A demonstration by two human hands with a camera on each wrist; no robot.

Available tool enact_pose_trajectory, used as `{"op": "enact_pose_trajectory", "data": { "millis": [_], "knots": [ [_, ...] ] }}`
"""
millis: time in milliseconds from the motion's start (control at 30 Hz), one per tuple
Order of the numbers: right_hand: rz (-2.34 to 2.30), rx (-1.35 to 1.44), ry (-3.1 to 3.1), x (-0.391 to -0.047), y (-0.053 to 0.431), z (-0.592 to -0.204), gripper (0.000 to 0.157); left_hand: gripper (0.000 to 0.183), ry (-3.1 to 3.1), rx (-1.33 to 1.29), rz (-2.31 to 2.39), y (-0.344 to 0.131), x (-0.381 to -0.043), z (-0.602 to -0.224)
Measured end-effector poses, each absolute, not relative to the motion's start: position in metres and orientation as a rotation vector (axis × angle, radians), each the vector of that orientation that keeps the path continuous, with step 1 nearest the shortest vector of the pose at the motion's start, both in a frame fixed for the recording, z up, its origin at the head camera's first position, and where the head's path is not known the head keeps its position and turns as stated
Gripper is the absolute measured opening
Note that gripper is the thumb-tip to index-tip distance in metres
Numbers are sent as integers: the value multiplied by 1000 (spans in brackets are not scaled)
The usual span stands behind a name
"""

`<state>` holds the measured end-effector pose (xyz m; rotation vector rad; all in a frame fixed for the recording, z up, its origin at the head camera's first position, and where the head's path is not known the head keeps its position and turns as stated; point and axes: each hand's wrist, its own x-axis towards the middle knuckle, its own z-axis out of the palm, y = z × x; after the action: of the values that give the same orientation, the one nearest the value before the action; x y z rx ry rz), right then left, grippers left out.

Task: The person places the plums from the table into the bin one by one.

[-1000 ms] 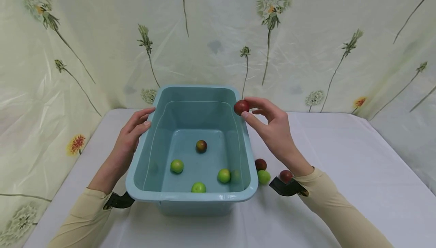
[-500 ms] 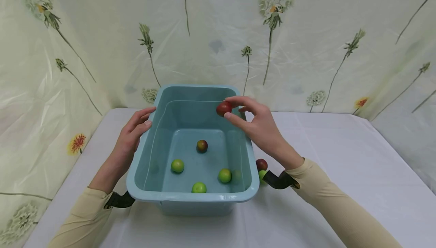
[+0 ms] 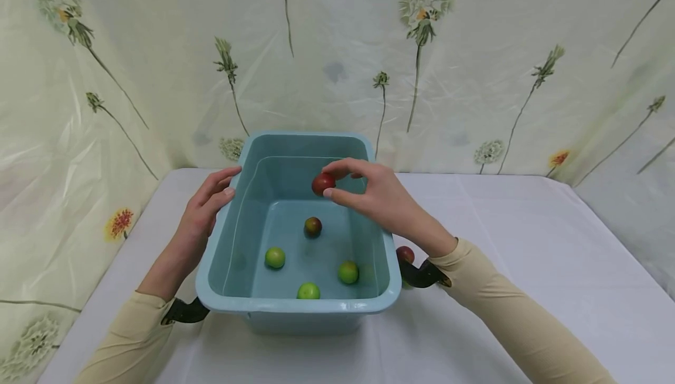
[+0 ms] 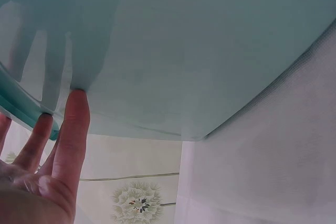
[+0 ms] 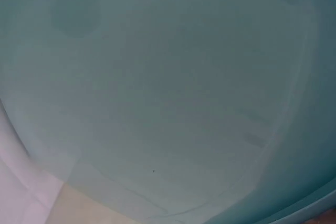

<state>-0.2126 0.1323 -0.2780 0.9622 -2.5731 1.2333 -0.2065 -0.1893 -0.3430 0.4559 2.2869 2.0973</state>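
I pinch a red fruit (image 3: 323, 184) between the thumb and fingertips of my right hand (image 3: 381, 196), and I hold it over the inside of a pale blue basin (image 3: 295, 305), above the fruits on its floor. My left hand (image 3: 202, 211) lies along the left side of the basin with its fingers extended and gripping nothing; the left wrist view shows fingertips touching the outer wall near the rim.

Inside the basin, a dark red-and-green fruit (image 3: 313, 227) sits farthest from me. A green fruit (image 3: 275, 258) lies nearer on the left, a second green fruit (image 3: 348, 272) on the right, and a third green fruit (image 3: 308, 291) is partly hidden by the near rim. They lie apart from one another.

Outside, just beside the right wall, another red fruit (image 3: 405, 254) rests on the white-covered tabletop (image 3: 506, 226), partly behind the black strap (image 3: 422, 275) at my right wrist. My sleeves (image 3: 506, 308) are beige. Behind everything hangs a pale sheet (image 3: 327, 32) printed with dandelions. The right wrist view is mostly filled by the basin's wall.
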Motion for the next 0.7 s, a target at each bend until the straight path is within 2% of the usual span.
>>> {"op": "enact_pose_trajectory", "data": {
  "millis": [433, 700],
  "knots": [
    [1074, 951, -2781, -210, 130, -277, 29, 44, 2265, 461, 2113, -189, -205, -344],
    [1038, 955, -2796, -211, 131, -276, 32, 44, 2257, 464, 2122, -189, -205, -343]
  ]
}}
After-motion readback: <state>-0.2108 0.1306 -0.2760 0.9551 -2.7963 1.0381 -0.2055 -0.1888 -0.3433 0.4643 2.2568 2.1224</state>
